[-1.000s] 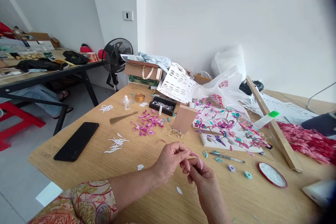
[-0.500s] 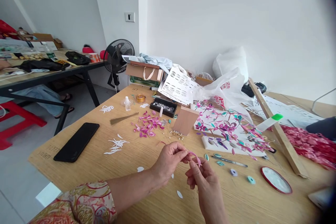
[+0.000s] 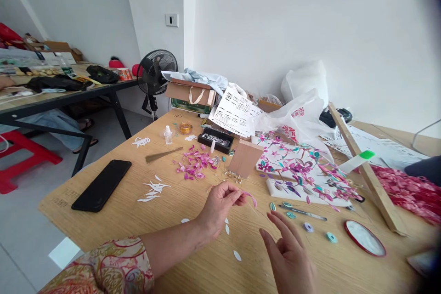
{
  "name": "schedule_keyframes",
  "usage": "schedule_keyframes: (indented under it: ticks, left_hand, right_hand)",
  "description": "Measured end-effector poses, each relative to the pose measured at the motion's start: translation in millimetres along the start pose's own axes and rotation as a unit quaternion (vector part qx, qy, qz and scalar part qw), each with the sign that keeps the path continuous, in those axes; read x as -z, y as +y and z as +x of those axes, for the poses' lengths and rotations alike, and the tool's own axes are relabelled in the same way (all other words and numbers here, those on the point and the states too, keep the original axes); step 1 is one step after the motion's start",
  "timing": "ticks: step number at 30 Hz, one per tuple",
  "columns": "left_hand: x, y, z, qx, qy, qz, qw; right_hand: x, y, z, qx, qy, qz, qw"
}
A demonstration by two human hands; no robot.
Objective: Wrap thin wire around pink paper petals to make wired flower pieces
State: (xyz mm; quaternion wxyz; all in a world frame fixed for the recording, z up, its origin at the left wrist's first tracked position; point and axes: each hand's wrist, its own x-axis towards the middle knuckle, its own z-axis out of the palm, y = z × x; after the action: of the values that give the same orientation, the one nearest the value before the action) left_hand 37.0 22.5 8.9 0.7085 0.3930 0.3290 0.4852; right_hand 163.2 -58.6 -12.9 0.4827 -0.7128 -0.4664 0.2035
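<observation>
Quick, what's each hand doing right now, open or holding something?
Left hand: closed, pinching a curved pink strip.
Right hand: open, thumb and forefinger apart.

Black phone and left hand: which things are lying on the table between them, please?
In the head view, a loose group of slender white pieces lies between the black phone and the left hand.

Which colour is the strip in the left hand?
The strip is pink, best seen in the head view.
</observation>
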Motion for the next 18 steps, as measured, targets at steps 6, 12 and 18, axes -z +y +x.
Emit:
schedule_keyframes:
  ticks: [6,12,18]
  left_hand:
    - [0.2,-3,-1,-0.026,-0.015,0.054,0.998]
    - [4.3,3,-2,-0.058,-0.012,0.086,0.995]
    - [16.1,6,10,-0.063,0.022,0.026,0.997]
  right_hand:
    - [-12,-17,-1,-0.066,-0.031,0.173,0.982]
    - [-27,-20,10,-0.143,-0.078,0.224,0.961]
    - [10,16,-2,-0.136,-0.056,0.143,0.979]
